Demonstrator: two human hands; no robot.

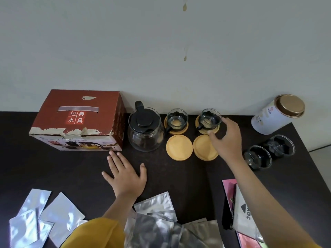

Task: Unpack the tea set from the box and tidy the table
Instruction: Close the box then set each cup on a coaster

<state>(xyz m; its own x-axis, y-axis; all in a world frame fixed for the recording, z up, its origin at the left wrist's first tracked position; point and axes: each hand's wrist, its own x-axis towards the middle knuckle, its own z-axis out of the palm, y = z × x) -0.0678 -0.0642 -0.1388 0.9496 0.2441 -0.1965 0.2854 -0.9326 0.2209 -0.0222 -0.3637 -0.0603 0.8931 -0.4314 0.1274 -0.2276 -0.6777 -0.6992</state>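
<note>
Teapot (146, 129) and two cups on coasters stand along desk's back edge beside shut box (78, 120). Right hand (226, 138) holds the right cup (210, 119); left hand (125, 173) lies flat. Two coasters bare, two cups (269, 153) waiting near right edge, foil packets (154, 217) scattered along front.

Both forearms are bare down to the left hand (125, 176) and right hand (227, 142). A mustard-yellow sleeve (95, 233) covers the upper arm behind the left hand.
</note>
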